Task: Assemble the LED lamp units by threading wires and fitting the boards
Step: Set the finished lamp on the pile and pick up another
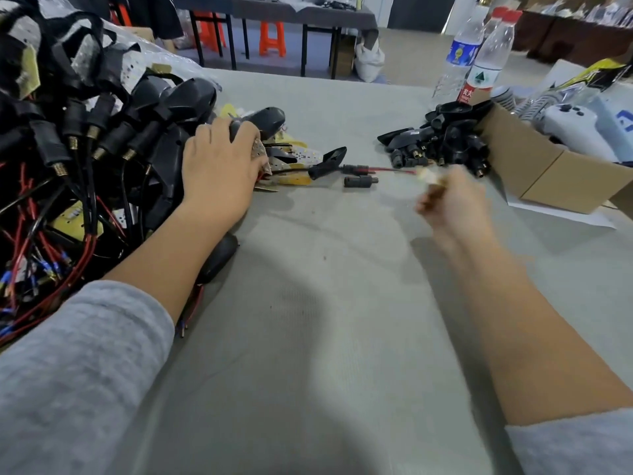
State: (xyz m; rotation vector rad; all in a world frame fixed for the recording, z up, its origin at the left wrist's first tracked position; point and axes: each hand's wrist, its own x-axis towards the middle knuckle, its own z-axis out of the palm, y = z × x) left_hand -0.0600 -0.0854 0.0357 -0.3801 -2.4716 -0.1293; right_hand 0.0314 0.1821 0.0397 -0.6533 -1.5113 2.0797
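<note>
- Nearest the camera, two grey sleeves frame a bare stretch of the grey table cover; nothing of the job lies there.
- The right hand is motion-blurred. Its fingers look curled round a small pale piece, perhaps a board end or wire tip, but the blur hides what it is, so the hold reads as a pinch without certainty about the object.
- The left hand lies palm down at the edge of the finished pile, fingers curled over a black lamp housing and touching a small LED board beneath it.
- Between the hands, a loose lamp stem with red wire runs toward the right hand; a separate black connector lies just beside it.
- Further right, empty black housings are heaped against a cardboard box.
- At the back stand two water bottles.
- Risks, as I judge them: a quick pull on the thin red wire could drag the stem off line or strain the lead at its joint; the left hand's weight on the boards could bend one; the tangled leads in the pile could snag the unit being lifted; the bottles sit near the parts and could tip.
</note>
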